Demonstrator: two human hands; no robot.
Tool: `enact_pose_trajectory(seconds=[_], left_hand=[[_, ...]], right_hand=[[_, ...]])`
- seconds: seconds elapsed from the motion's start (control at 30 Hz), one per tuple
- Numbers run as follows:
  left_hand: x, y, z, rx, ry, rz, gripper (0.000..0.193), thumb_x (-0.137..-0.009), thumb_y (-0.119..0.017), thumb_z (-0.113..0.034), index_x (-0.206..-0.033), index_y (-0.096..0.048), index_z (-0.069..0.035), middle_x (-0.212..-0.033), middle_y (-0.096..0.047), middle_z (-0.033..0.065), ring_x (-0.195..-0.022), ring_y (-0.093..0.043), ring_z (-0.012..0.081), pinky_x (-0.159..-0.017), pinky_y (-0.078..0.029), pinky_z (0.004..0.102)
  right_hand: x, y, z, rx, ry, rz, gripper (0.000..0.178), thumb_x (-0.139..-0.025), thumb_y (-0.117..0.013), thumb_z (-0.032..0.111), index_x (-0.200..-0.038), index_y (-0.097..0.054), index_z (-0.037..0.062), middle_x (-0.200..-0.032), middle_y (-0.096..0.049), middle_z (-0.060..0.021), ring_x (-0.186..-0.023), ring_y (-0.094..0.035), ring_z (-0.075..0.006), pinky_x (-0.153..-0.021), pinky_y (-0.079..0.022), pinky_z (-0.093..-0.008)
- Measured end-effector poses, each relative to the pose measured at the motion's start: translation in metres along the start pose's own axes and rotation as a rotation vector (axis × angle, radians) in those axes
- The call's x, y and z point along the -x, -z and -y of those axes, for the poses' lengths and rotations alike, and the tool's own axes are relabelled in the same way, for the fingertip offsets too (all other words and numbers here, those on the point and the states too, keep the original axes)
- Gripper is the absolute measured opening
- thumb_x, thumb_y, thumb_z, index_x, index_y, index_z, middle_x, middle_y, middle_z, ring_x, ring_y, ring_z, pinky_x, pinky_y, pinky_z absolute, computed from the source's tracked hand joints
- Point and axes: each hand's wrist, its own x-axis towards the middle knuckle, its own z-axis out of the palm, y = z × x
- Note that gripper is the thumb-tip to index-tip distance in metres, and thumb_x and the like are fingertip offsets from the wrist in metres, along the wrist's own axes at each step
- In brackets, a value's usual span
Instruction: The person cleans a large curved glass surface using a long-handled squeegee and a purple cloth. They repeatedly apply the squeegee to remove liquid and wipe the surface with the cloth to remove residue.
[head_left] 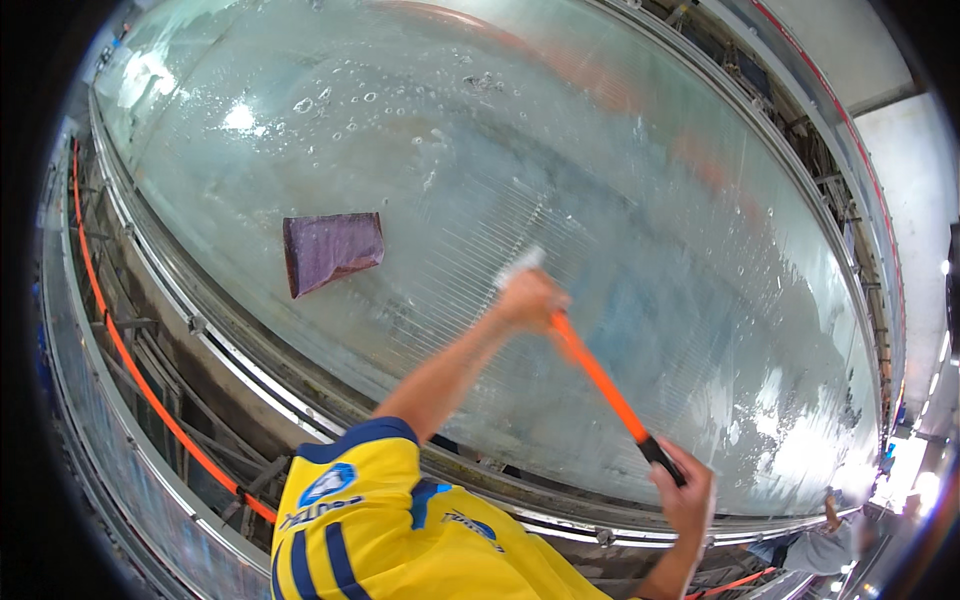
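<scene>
Both my hands are closed on a long orange-handled tool (605, 385) slanting over a wide, wet, greenish surface (640, 180). My left hand (533, 299) grips the handle's far part. At the near end, my right hand (688, 490) wraps round the black grip. A blurred white piece (521, 264) shows just beyond my left hand; whether it is the tool's head I cannot tell. Fine parallel streaks run over the wet surface around it. Left of my hands, a crumpled purple sheet (333, 250) with brown edges lies flat on the surface.
Metal rails (215, 345) border the wet surface on the near side, with framework below. An orange hose or cable (135, 370) runs along the left. Foam bubbles (345, 110) dot the far part. A person in a grey top (820, 550) is at the lower right edge.
</scene>
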Motion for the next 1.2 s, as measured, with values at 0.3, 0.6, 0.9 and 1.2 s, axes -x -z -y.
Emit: enact_pose_trajectory(seconds=[0.3,0.6,0.9,1.2], left_hand=[[-0.086,-0.100,-0.159,0.330,-0.111,0.167,0.012,-0.059,-0.068,-0.024,-0.065,-0.062,-0.016,-0.063,-0.061,0.0086,-0.067,-0.064,0.0345,-0.061,-0.050,0.0479],[-0.093,0.029,0.065,0.167,0.146,-0.337,0.018,-0.055,-0.068,-0.021,-0.056,-0.050,-0.015,-0.049,-0.046,0.0053,-0.050,-0.050,0.0307,-0.048,-0.042,0.0420],[-0.062,-0.041,-0.042,0.184,0.031,-0.060,0.017,-0.060,-0.073,-0.029,-0.065,-0.061,-0.019,-0.061,-0.055,0.0062,-0.064,-0.061,0.0320,-0.056,-0.046,0.0468],[-0.116,-0.081,-0.099,0.263,-0.033,0.017,0.011,-0.061,-0.069,-0.027,-0.065,-0.065,-0.017,-0.061,-0.059,0.0094,-0.067,-0.065,0.0331,-0.057,-0.050,0.0461]], right_hand=[[0.072,0.095,-0.060,0.318,-0.220,-0.345,0.031,-0.087,-0.068,0.002,-0.117,-0.070,-0.0081,-0.066,-0.065,-0.0055,-0.055,-0.056,-0.0072,-0.051,-0.041,-0.0227],[-0.120,0.012,0.133,0.418,0.331,-0.185,0.028,-0.083,-0.079,0.003,-0.110,-0.074,-0.0045,-0.087,-0.076,-0.0112,-0.070,-0.062,-0.0073,-0.064,-0.050,-0.0231],[-0.013,0.052,-0.005,0.120,-0.090,-0.226,0.031,-0.082,-0.080,0.007,-0.110,-0.074,-0.0036,-0.077,-0.069,-0.0022,-0.067,-0.059,-0.0058,-0.060,-0.047,-0.0229],[0.009,0.085,-0.011,0.233,-0.210,-0.375,0.030,-0.085,-0.076,0.001,-0.112,-0.071,-0.0092,-0.075,-0.067,-0.0038,-0.062,-0.058,-0.0065,-0.053,-0.043,-0.0214]])
